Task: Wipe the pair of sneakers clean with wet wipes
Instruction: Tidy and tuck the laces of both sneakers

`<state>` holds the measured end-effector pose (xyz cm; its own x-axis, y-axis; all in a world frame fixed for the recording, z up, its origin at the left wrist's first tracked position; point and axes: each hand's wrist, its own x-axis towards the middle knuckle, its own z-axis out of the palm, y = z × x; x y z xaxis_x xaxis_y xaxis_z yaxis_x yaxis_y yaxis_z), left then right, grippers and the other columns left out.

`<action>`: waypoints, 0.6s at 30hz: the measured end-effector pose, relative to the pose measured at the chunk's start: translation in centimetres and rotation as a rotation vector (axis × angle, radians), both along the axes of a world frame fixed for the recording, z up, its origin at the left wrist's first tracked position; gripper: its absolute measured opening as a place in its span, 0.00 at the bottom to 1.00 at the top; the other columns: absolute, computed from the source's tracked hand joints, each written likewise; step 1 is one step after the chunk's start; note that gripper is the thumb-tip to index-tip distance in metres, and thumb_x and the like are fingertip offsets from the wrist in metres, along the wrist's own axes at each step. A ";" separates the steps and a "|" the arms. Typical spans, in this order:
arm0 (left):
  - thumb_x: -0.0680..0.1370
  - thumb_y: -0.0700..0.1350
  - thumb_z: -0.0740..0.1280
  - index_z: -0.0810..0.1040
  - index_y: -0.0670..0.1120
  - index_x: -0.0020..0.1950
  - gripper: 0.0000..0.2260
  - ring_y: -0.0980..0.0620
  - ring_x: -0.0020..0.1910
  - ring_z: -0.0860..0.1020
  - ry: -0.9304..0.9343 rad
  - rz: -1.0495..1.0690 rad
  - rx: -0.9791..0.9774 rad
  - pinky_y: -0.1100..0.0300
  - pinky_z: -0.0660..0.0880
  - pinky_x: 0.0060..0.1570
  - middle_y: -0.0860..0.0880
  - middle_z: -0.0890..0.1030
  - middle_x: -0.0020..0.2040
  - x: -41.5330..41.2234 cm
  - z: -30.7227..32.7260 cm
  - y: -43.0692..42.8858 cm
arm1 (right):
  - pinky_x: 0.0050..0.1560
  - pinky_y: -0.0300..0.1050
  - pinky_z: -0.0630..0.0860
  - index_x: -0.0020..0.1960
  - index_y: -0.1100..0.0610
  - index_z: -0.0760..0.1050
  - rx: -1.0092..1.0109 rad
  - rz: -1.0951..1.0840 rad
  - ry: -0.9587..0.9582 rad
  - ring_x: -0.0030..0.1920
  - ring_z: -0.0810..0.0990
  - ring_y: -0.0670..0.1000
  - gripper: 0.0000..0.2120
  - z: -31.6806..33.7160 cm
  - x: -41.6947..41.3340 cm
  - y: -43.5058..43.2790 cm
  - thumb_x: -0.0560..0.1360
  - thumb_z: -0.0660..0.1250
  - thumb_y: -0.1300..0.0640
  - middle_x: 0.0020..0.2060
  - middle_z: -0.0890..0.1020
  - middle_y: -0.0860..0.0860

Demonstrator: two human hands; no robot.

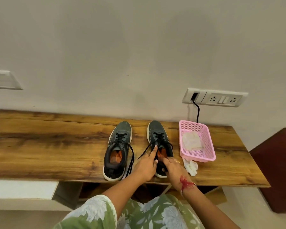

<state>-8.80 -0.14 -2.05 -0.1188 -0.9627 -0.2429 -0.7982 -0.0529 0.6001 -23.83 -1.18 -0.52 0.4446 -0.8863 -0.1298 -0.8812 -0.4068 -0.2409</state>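
Grip on the right sneaker (157,133) from both sides: the left hand (147,164) clasps the collar with its forefinger laid straight up toward the laces and its thumb on the rim. The right hand (173,166) curls its fingers over the heel edge. Neither hand carries a wipe.

Across the scene, the wooden tabletop (48,142) runs along the wall. Both shoes stand upright on it, toes to the wall, laces loose, with the left sneaker (119,146) just beside its partner and untouched. The pink basket (198,158) sits right of the pair, with pale wet wipes (191,141) lying inside. A crumpled wipe (191,166) rests on the wood at the basket's near corner, just beside the right hand.

This reads as handling between wiping passes, with the shoe being steadied or turned at the heel. Next, one hand needs to let go and reach right for a wipe while the other keeps the shoe firm.
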 end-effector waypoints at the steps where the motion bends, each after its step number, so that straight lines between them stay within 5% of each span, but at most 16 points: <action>1: 0.82 0.51 0.54 0.42 0.55 0.78 0.28 0.43 0.70 0.66 -0.002 -0.005 0.011 0.49 0.68 0.66 0.44 0.61 0.76 0.1 0.2 0.0 | 0.61 0.38 0.67 0.70 0.51 0.63 0.001 -0.001 0.005 0.64 0.68 0.49 0.22 0.1 0.0 0.0 0.77 0.60 0.59 0.62 0.72 0.50; 10: 0.81 0.53 0.57 0.61 0.50 0.75 0.23 0.50 0.76 0.53 -0.160 0.051 -0.295 0.53 0.57 0.73 0.50 0.60 0.76 7.3 3.2 3.7 | 0.71 0.46 0.57 0.75 0.49 0.53 -0.044 0.001 0.041 0.71 0.59 0.50 0.36 2.4 2.7 1.5 0.72 0.67 0.46 0.70 0.61 0.48; 18: 0.78 0.62 0.58 0.58 0.52 0.76 0.29 0.49 0.78 0.46 -0.251 0.214 -0.175 0.46 0.44 0.74 0.49 0.57 0.77 13.9 2.4 5.5 | 0.72 0.61 0.47 0.67 0.53 0.66 0.187 -0.049 0.295 0.60 0.74 0.52 0.28 2.1 3.2 -1.4 0.70 0.66 0.43 0.53 0.80 0.49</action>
<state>5.10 5.35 0.38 0.1321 -0.9889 -0.0680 -0.9036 -0.1484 0.4019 -20.60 -2.62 1.54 0.3209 -0.8543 -0.4088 -0.9414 -0.3349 -0.0392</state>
